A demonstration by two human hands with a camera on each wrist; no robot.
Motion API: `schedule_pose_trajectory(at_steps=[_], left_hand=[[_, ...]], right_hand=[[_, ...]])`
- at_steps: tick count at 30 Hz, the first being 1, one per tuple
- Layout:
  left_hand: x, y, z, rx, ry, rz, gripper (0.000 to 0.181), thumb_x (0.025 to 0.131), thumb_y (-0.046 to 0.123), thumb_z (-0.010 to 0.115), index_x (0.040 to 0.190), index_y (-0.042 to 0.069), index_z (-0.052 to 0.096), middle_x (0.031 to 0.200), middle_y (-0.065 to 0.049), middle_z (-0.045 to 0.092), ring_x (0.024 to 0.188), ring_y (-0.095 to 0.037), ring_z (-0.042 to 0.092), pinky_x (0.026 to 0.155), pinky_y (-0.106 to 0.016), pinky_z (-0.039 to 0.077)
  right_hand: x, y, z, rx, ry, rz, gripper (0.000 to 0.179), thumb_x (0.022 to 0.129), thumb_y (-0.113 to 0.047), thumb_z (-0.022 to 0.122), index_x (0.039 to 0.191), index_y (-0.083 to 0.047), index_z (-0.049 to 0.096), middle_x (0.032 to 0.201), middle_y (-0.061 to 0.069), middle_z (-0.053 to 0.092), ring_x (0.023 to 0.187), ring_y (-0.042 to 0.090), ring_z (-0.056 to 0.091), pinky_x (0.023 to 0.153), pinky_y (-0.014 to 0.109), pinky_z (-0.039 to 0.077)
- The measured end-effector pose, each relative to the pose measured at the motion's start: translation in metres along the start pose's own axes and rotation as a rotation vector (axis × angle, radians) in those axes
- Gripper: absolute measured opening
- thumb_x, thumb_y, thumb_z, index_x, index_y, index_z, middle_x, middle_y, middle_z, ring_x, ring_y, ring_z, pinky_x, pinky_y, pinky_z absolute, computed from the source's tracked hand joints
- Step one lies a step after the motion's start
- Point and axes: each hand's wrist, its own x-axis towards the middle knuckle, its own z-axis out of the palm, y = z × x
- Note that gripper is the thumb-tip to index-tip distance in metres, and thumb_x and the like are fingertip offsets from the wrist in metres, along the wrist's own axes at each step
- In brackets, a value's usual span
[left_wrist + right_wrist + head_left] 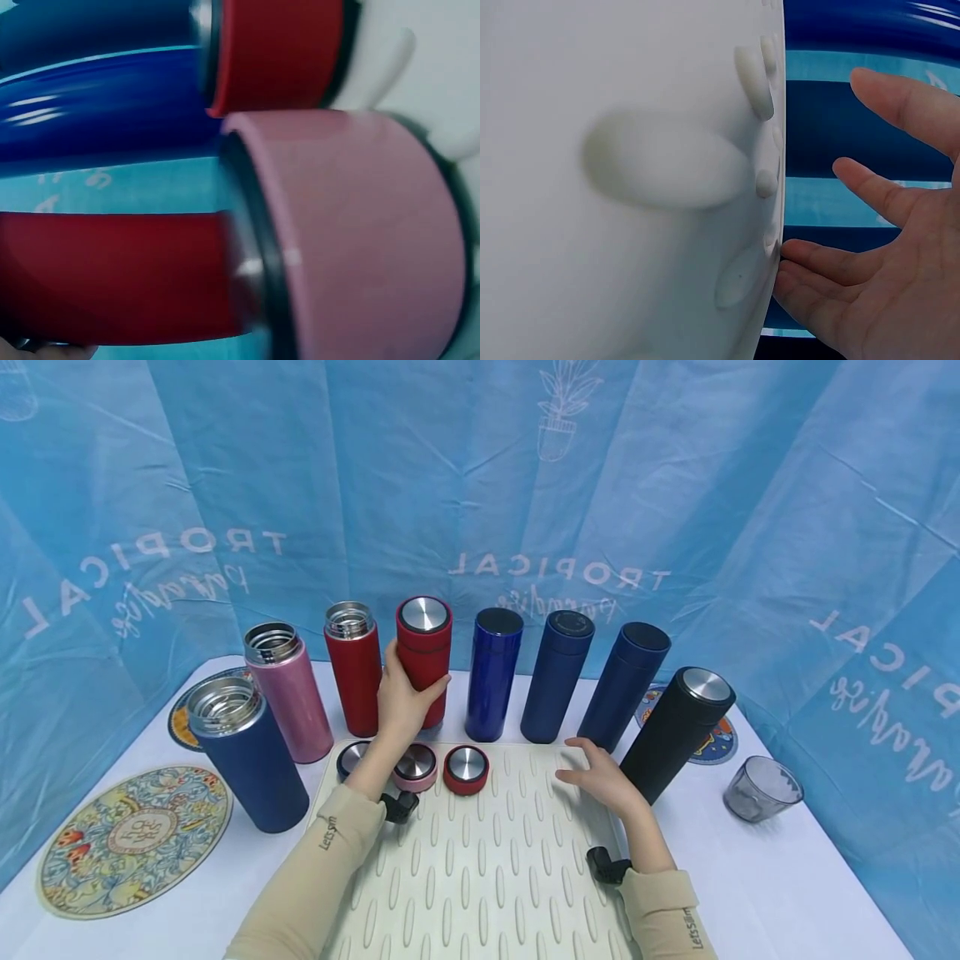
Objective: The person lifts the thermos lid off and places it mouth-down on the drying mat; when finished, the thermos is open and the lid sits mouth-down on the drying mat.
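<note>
My left hand (402, 702) grips a red thermos (424, 647) that has its steel-topped lid on. Thumb and fingers lie on either side of its body. In the left wrist view the thermos (112, 277) runs sideways, with fingertips (67, 352) at its lower edge. Just in front of that arm, a pink lid (417, 766) and a red lid (466, 767) rest on the white ridged mat (480, 877); a dark lid (349, 757) is partly behind the forearm. Over the mat's right side, my right hand (609, 783) holds nothing, its fingers spread beside the black thermos (675, 735).
Lidless bottles stand at left: navy (251, 760), pink (294, 693) and red (356, 681). Closed blue bottles (493, 677) line the back. A glass (761, 789) sits at right, a round floral placemat (135, 842) at left. Blue cloth (480, 468) hangs behind.
</note>
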Motion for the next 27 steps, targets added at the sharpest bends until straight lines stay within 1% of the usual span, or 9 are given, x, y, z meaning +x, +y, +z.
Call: schedule_pose_trajectory(at_steps=[3,7,11,14,17,21,27], left_hand=[[-0.004,0.007,-0.006,-0.018,0.004,0.032,0.081,0.079,0.024,0.073,0.14,0.01,0.022,0.129,-0.016,0.046,0.118,-0.031,0.048,0.098,-0.051,0.037],[-0.01,0.012,-0.015,-0.021,0.012,0.066,0.08,0.077,0.023,0.075,0.139,0.011,0.025,0.129,-0.014,0.047,0.118,-0.028,0.048,0.097,-0.05,0.039],[-0.016,0.015,-0.024,-0.01,0.011,0.116,0.079,0.074,0.021,0.077,0.137,0.012,0.03,0.127,-0.013,0.05,0.116,-0.027,0.049,0.095,-0.049,0.042],[-0.021,0.017,-0.03,0.012,-0.004,0.143,0.08,0.073,0.019,0.079,0.136,0.012,0.031,0.126,-0.012,0.051,0.116,-0.027,0.049,0.094,-0.049,0.042],[-0.027,0.019,-0.035,0.037,-0.022,0.154,0.081,0.071,0.018,0.079,0.137,0.013,0.031,0.126,-0.013,0.05,0.116,-0.028,0.048,0.094,-0.05,0.042],[-0.034,0.021,-0.04,0.054,-0.044,0.152,0.082,0.071,0.017,0.08,0.137,0.015,0.031,0.126,-0.013,0.05,0.117,-0.028,0.047,0.093,-0.051,0.043],[-0.04,0.023,-0.046,0.103,-0.051,0.166,0.081,0.07,0.019,0.08,0.137,0.016,0.033,0.126,-0.013,0.05,0.115,-0.029,0.048,0.091,-0.051,0.044]], right_hand=[[0.0,0.0,0.0,-0.001,-0.001,-0.001,0.062,0.086,-0.025,0.063,0.139,-0.01,0.035,0.147,0.021,0.025,0.135,0.039,0.019,0.103,0.059,0.025],[0.0,0.0,0.0,0.002,-0.005,-0.001,0.062,0.087,-0.025,0.062,0.14,-0.01,0.034,0.147,0.021,0.024,0.135,0.04,0.019,0.103,0.059,0.026],[0.0,0.0,-0.001,0.002,-0.005,-0.006,0.062,0.087,-0.025,0.062,0.139,-0.01,0.034,0.147,0.022,0.024,0.135,0.04,0.02,0.103,0.059,0.026],[0.0,0.0,-0.001,0.003,-0.005,-0.007,0.062,0.087,-0.025,0.062,0.139,-0.01,0.034,0.147,0.022,0.024,0.135,0.039,0.02,0.102,0.059,0.026],[0.0,0.0,-0.001,0.005,-0.008,-0.004,0.062,0.087,-0.025,0.062,0.139,-0.01,0.034,0.147,0.021,0.024,0.135,0.039,0.02,0.103,0.059,0.026],[0.0,0.0,-0.001,0.002,-0.006,-0.003,0.062,0.087,-0.025,0.062,0.139,-0.01,0.034,0.147,0.021,0.024,0.135,0.039,0.019,0.103,0.06,0.025],[0.0,-0.001,-0.001,-0.002,-0.006,0.004,0.062,0.086,-0.025,0.062,0.139,-0.01,0.034,0.147,0.022,0.024,0.135,0.04,0.021,0.103,0.06,0.025]])
